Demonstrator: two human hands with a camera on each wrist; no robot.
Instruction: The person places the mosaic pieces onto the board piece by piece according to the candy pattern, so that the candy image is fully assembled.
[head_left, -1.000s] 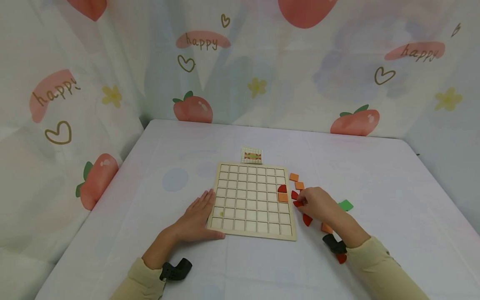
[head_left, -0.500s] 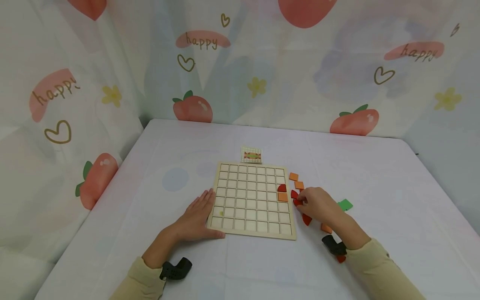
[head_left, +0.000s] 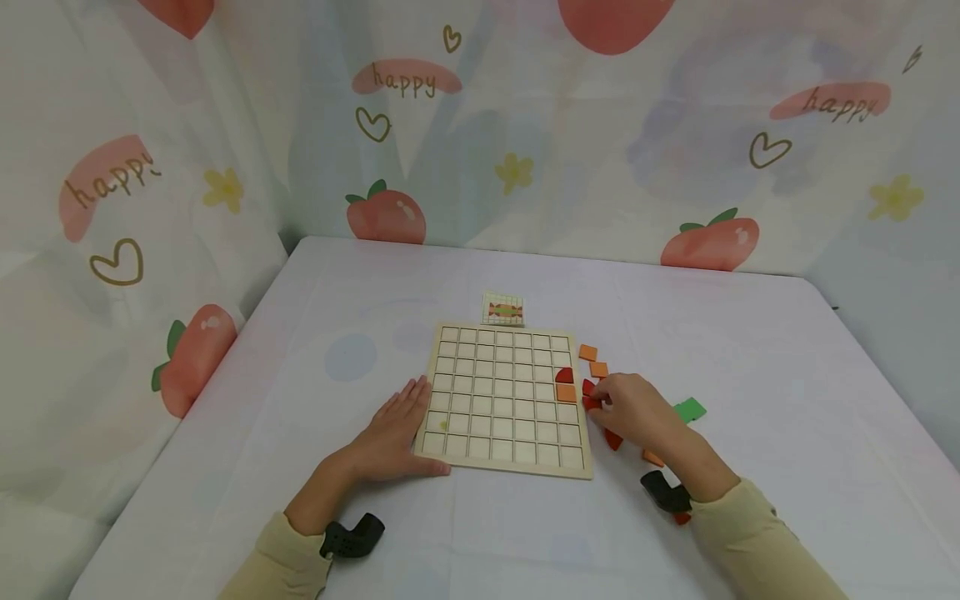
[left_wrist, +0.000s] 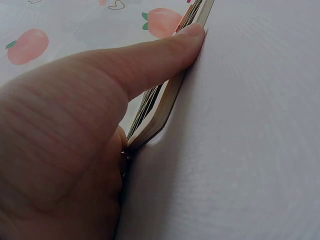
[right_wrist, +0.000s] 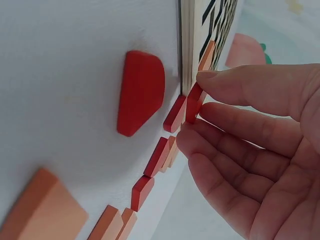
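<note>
A wooden grid board (head_left: 487, 406) lies flat on the table. My left hand (head_left: 386, 437) rests at its lower left corner, the fingers against the left edge and the thumb (left_wrist: 165, 57) along the near edge. Just off the board's right edge, my right hand (head_left: 641, 412) pinches a red quarter-circle tile (right_wrist: 194, 104) between thumb and index finger. In the board's right column sit a red quarter-circle tile (head_left: 564, 376) and, directly below it, an orange square tile (head_left: 566, 392). Another loose red tile (head_left: 588, 387) lies beside the pinching fingertips.
Beyond the board stands a small pattern card (head_left: 503, 310) with a candy-like picture. Orange tiles (head_left: 588, 352), a red tile (head_left: 613, 439) and a green tile (head_left: 690, 410) lie scattered on the right, some partly hidden by the right arm. A patterned cloth (head_left: 592, 167) hangs behind the table.
My right hand, with the red tile between its fingertips, has shifted very slightly left toward the board's edge. The left hand and the board have stayed in place.
</note>
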